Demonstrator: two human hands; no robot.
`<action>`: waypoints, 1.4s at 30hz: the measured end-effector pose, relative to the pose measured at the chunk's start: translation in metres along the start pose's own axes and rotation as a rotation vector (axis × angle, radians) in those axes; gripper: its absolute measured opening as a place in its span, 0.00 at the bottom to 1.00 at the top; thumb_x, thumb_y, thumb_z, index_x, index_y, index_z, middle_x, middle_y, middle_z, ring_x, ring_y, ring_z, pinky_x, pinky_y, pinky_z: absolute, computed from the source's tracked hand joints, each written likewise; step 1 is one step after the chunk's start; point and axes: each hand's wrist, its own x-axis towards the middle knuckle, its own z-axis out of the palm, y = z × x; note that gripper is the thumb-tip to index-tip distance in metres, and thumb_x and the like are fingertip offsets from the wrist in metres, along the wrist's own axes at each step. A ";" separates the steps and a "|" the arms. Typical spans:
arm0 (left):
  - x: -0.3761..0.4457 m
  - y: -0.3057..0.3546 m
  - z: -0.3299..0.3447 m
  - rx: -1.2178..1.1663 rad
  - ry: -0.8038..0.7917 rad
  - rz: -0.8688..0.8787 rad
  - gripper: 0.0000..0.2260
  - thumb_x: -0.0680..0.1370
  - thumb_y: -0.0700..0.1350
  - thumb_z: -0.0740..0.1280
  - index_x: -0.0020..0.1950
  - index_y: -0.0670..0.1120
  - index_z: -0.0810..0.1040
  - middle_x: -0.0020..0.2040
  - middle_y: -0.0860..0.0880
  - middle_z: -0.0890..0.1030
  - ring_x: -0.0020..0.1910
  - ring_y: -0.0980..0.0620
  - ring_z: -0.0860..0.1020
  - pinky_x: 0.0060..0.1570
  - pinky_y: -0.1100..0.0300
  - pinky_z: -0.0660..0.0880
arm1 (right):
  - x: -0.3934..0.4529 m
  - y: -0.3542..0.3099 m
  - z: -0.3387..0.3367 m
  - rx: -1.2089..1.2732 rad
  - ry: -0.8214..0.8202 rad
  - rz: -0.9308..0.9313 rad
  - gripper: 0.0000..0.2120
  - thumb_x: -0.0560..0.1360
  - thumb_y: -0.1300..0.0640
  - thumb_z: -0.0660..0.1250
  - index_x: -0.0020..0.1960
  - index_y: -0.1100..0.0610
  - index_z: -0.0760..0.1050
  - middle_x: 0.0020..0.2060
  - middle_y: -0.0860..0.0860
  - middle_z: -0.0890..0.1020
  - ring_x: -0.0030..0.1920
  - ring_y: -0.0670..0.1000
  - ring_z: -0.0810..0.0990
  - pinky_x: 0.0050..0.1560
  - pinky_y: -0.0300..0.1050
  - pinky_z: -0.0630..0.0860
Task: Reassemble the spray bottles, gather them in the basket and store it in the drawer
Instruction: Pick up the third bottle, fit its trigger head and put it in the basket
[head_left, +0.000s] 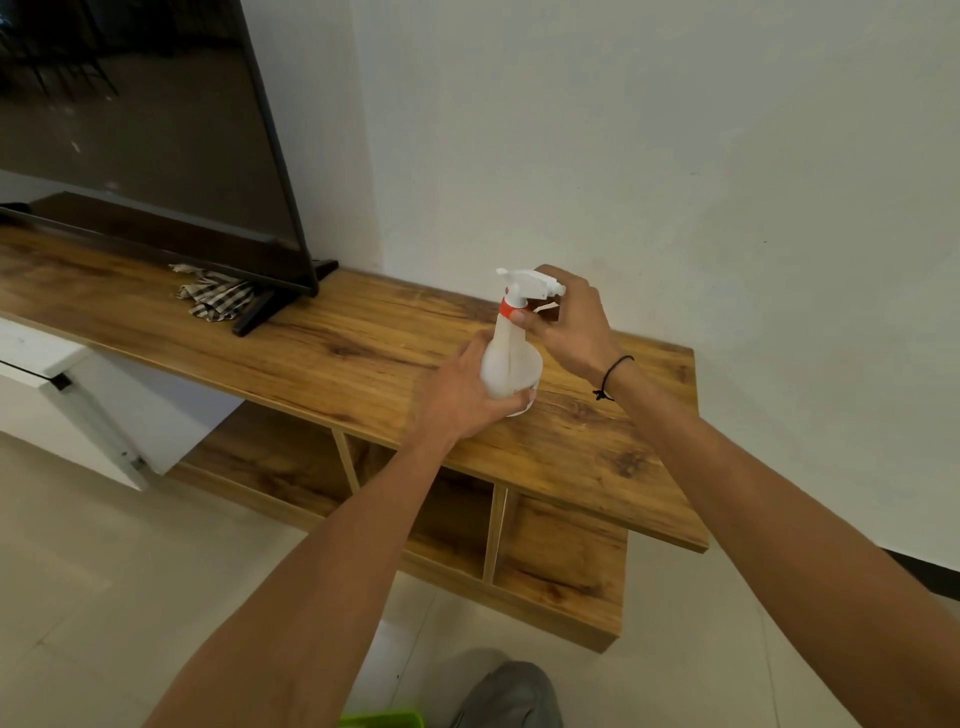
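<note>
A white spray bottle (511, 358) stands upright on the wooden TV cabinet top (363, 358), near its right end. My left hand (462, 395) wraps around the bottle's round body from the left. The white trigger head (527, 283) with an orange collar sits on the bottle's neck, and my right hand (569, 322) grips it, thumb on the collar. A green basket's rim (384, 719) shows at the bottom edge, on the floor. No other bottle is in view.
A large black TV (140, 130) stands on the cabinet at the left, with a checked cloth (215, 293) by its foot. Open shelves (447, 519) lie under the top. A white drawer unit (47, 374) is at far left. My knee (511, 696) is below.
</note>
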 end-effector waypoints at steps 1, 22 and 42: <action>0.000 -0.001 0.000 -0.007 0.000 0.002 0.45 0.67 0.74 0.73 0.77 0.57 0.63 0.67 0.54 0.78 0.58 0.53 0.76 0.52 0.53 0.78 | 0.002 0.000 -0.001 -0.001 -0.021 0.001 0.12 0.77 0.60 0.77 0.60 0.58 0.82 0.52 0.50 0.87 0.52 0.51 0.86 0.57 0.52 0.84; 0.004 -0.008 -0.020 -0.485 -0.296 -0.087 0.45 0.70 0.53 0.85 0.79 0.57 0.61 0.72 0.52 0.73 0.69 0.50 0.76 0.58 0.59 0.79 | 0.002 0.003 0.014 0.024 0.074 0.014 0.17 0.72 0.54 0.83 0.47 0.56 0.75 0.47 0.55 0.86 0.48 0.56 0.86 0.51 0.46 0.83; -0.019 0.017 -0.035 -0.430 -0.249 -0.210 0.48 0.66 0.50 0.87 0.78 0.49 0.64 0.69 0.53 0.73 0.69 0.48 0.75 0.57 0.59 0.78 | -0.022 -0.005 0.020 0.041 0.121 0.064 0.20 0.73 0.52 0.81 0.47 0.57 0.70 0.40 0.48 0.79 0.41 0.49 0.80 0.37 0.28 0.73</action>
